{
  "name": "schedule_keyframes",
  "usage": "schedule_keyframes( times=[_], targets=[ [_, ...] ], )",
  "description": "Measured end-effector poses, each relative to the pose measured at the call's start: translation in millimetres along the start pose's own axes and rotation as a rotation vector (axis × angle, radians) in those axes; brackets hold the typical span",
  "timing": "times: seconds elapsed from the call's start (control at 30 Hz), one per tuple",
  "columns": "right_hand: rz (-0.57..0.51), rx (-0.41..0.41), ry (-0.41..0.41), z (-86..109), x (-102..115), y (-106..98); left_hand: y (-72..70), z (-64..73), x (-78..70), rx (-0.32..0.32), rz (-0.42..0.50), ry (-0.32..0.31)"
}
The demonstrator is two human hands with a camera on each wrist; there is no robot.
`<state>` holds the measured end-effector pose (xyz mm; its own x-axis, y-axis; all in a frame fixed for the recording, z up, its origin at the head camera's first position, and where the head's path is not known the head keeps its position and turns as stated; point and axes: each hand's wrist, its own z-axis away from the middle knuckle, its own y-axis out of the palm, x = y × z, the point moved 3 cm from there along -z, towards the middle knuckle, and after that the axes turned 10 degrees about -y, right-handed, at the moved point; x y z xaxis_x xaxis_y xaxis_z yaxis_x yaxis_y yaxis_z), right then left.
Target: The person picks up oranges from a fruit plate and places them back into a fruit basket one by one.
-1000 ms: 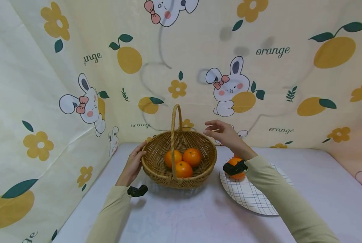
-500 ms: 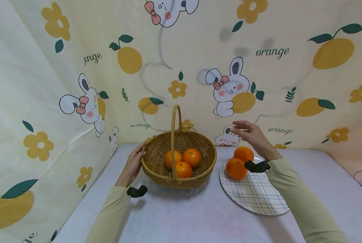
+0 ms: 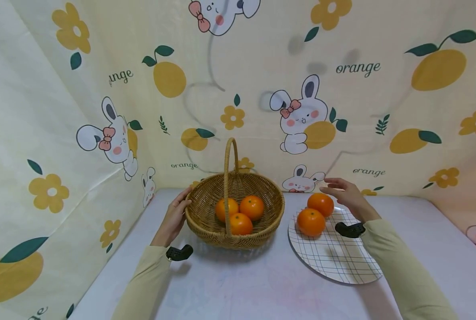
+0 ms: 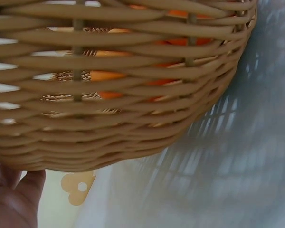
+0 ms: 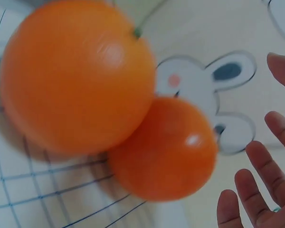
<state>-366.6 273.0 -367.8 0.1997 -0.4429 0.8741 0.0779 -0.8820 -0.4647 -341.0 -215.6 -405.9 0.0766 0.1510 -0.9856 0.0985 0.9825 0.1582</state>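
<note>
Left hand (image 3: 174,221) is pinching wicker basket (image 3: 247,241) at rim, right hand (image 3: 350,198) is hovering, fingers spread, near two oranges (image 3: 311,222) on plate (image 3: 342,264).

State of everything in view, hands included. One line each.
Wicker basket: upright on the table, holding fruit
Basket handle: standing up
Three oranges: whole, inside the basket
Plate: flat on the table, partly covered
Two oranges: whole, on the plate
Left hand: gripping the basket rim
Right hand: holding nothing, fingers apart, near the plate's oranges
</note>
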Motion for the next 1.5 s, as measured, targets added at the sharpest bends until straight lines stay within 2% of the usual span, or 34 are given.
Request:
schedule_keyframes(
  times=[0.27, 0.43, 0.67, 0.83, 1.0, 1.07, 1.2, 1.3, 1.5],
  targets=[
    [0.027, 0.011, 0.079, 1.9, -31, 4, 0.4, -0.1, 1.1, -0.006, 0.004, -0.004],
    [0.005, -0.006, 0.116, 3.1, -37, 10, 0.6, -0.2, 1.0, -0.009, 0.004, -0.003],
    [0.05, -0.003, 0.159, -2.7, -49, 16, 1.8, 0.5, 1.6, -0.007, 0.007, -0.002],
    [0.068, -0.032, 0.172, -0.1, -49, 17, 2.9, 0.9, 2.6, -0.004, 0.015, 0.003],
    [0.064, -0.048, 0.151, 1.8, -47, 17, 2.9, 0.4, 2.9, -0.005, 0.016, 0.008],
    [0.069, -0.083, 0.143, 1.8, -46, 16, 2.7, 0.3, 2.8, -0.009, 0.011, 0.008],
    [0.05, -0.104, 0.113, 0.9, -43, 13, 2.1, 0.6, 2.5, -0.012, 0.011, 0.003],
    [0.022, -0.081, 0.084, 0.3, -39, 11, 1.5, 0.8, 2.5, -0.014, 0.011, -0.004],
    [-0.031, -0.083, 0.032, 0.0, -26, 9, 1.2, 1.3, 1.2, -0.014, 0.006, -0.007]
  ],
)
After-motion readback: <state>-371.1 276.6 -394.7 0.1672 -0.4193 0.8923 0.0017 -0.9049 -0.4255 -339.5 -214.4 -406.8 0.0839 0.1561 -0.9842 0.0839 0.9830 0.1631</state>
